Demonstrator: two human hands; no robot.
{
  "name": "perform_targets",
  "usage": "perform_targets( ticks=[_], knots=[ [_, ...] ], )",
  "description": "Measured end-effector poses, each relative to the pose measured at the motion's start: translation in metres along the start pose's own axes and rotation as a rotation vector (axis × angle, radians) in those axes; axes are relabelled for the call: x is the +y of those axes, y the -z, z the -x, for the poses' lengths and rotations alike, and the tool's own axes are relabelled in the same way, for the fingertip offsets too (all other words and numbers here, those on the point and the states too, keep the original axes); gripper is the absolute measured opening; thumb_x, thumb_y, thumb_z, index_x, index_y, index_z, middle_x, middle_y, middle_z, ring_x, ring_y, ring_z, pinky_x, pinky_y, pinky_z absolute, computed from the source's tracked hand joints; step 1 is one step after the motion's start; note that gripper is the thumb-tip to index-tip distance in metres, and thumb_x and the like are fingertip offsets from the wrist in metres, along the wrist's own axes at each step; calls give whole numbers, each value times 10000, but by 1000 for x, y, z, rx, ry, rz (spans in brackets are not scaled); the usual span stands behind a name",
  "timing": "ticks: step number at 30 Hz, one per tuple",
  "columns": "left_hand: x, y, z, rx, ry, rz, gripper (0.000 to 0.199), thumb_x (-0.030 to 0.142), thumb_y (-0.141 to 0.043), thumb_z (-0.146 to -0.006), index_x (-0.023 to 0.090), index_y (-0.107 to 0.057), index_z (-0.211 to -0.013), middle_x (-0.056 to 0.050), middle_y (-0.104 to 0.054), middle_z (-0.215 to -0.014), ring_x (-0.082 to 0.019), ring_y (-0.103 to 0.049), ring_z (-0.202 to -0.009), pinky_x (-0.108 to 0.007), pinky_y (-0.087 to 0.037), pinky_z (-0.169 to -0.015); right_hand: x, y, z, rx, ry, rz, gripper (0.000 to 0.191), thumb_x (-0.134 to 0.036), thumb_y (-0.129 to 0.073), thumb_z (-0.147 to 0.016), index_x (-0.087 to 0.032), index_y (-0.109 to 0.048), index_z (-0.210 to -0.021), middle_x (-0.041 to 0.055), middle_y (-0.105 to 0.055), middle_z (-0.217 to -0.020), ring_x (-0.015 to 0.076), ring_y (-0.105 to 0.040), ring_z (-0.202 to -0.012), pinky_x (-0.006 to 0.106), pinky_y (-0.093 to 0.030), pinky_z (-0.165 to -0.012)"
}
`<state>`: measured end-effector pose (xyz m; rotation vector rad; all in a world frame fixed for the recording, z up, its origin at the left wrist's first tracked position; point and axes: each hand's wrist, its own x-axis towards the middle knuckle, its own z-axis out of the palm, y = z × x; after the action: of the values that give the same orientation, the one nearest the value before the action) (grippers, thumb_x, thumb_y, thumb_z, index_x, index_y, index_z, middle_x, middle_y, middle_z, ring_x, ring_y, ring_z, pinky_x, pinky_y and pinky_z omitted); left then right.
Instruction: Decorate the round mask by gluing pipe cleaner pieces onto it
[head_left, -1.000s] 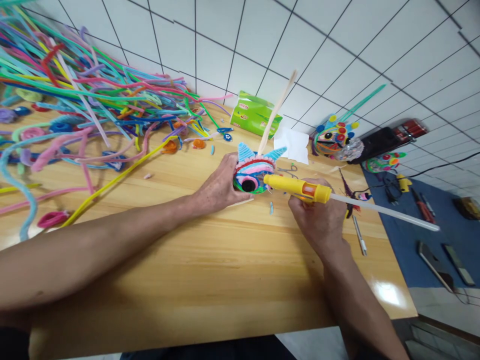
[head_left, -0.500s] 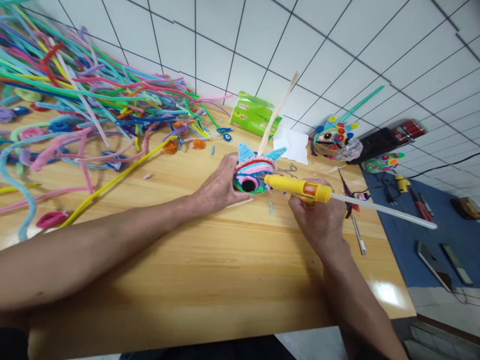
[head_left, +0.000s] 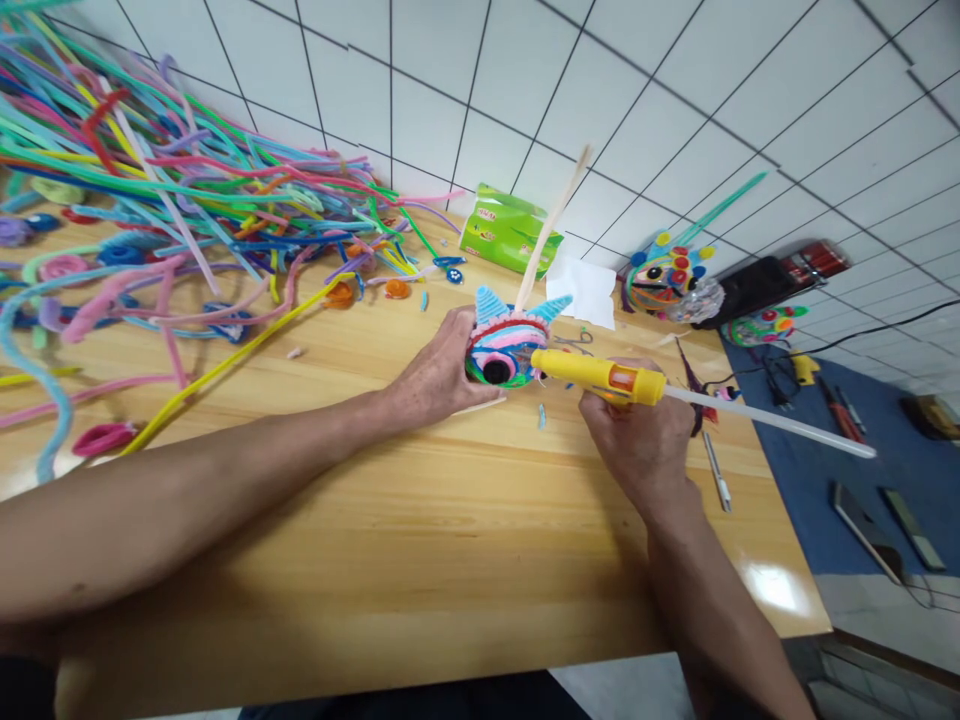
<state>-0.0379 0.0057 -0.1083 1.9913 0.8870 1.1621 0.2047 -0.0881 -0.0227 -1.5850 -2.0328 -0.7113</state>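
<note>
A colourful pipe-cleaner figure [head_left: 511, 342] with two light blue ears and a big black eye stands on the wooden table. My left hand [head_left: 442, 375] grips it from the left side. From its top rises a pale pipe cleaner [head_left: 551, 230], leaning right. My right hand [head_left: 637, 425] is closed around a yellow glue gun [head_left: 600, 375], whose tip is at the right side of the figure. A clear glue stick [head_left: 772, 420] sticks out of the gun's back end. The fingers of my right hand are partly hidden under the gun.
A heap of pipe cleaners [head_left: 187, 190] covers the table's left. Behind the figure are a green packet [head_left: 510, 230], white paper [head_left: 581, 290] and scissors [head_left: 574, 343]. Another decorated figure [head_left: 660, 275] stands back right. Phones [head_left: 866, 530] lie on a blue mat [head_left: 810, 460] at right.
The glue gun and my right hand have shifted very slightly to the right. My left hand keeps its hold on the figure.
</note>
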Motion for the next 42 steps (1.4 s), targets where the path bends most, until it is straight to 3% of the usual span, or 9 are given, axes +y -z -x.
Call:
perform_targets(
  ticks=[5,14,19,30,42],
  knots=[
    [0,0,0,-2,27,1,790,381,-976,-654,242,-451,-1228,-80,-571,-1251,-320,-618,-1226,-499,-603,-1031,2,2,-1,-51,-35,-13,217,-242,-603,-837,-187,-674,-1035,61,-713,-794,245,-682,-678,344,-546,-632],
    [1,1,0,-16,54,-2,782,410,-955,-678,233,-439,-1239,-79,-576,-1226,-325,-618,-1227,-512,-602,-1023,2,1,-2,-30,-82,-51,238,-270,-588,-831,-182,-699,-1022,78,-735,-828,271,-720,-740,359,-572,-660],
    [-3,-1,1,-6,-12,1,826,390,-961,-689,250,-434,-1309,-86,-581,-1282,-316,-616,-1252,-503,-597,-1038,0,0,-1,-83,-96,-33,227,-247,-607,-815,-196,-676,-1025,79,-718,-825,271,-695,-724,373,-578,-663],
    [-2,0,1,-5,-27,-3,819,380,-965,-696,249,-441,-1311,-97,-577,-1317,-314,-610,-1276,-493,-585,-1072,0,-2,-2,19,-8,-87,227,-223,-595,-831,-190,-669,-1043,69,-726,-835,247,-676,-700,342,-541,-646],
    [-3,-1,0,12,-2,-11,816,400,-973,-664,248,-450,-1272,-89,-573,-1270,-315,-627,-1215,-489,-612,-1007,1,-2,-1,-26,-68,-40,230,-264,-586,-832,-189,-678,-1029,72,-716,-801,262,-687,-689,362,-557,-626]
  ],
)
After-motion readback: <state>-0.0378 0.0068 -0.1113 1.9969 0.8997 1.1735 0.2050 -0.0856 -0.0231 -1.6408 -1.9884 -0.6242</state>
